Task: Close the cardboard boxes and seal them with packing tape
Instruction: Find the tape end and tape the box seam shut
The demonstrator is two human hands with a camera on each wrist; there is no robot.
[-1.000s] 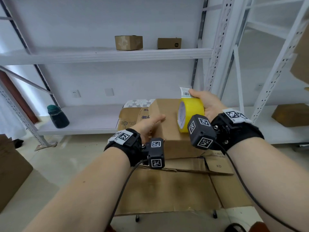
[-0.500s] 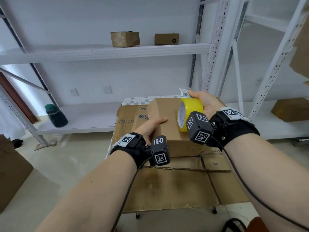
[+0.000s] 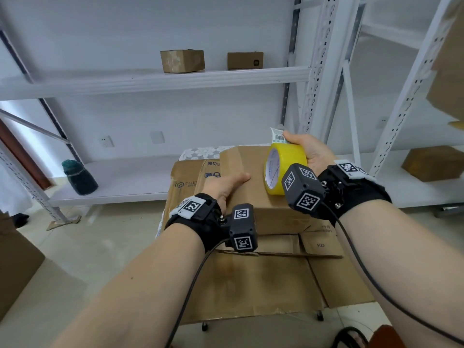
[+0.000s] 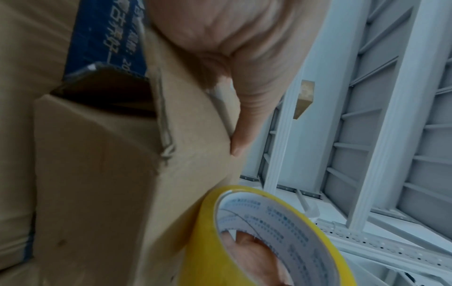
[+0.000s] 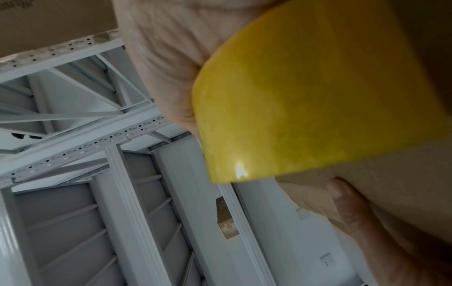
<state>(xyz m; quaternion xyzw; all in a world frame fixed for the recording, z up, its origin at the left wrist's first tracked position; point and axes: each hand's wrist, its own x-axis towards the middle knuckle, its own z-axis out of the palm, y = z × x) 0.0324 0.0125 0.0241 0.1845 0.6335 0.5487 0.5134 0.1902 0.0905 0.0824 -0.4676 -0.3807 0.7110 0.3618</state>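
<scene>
The right hand (image 3: pixel 312 154) is wrapped round a yellow roll of packing tape (image 3: pixel 281 169), fingers curled over its top and the thumb side out of my sight, with the roll stood on edge against the lid of the small cardboard box (image 3: pixel 253 187) directly beneath it. A barcode tab (image 3: pixel 277 135) sticks up from under those fingertips, which looks like the tape's free end, though I can't be sure it is. The left hand (image 3: pixel 229 185) lies flat just to the left of the roll, fingers straight and pressing the lid down, gripping nothing. The worry, to my eye, is that loose end: if it folds back on itself or sticks to the fingers, the strip will go on wrinkled or off the seam. The other risk is the flap. In the left wrist view a dark gap (image 4: pixel 110 87) shows at the box's corner beneath the palm, so the lid may not be fully down, and easing that pressure could let it spring up before any tape holds it. Further out, the box sits on a stack of flattened cardboard (image 3: pixel 251 280), which could slide under a hard pull.
</scene>
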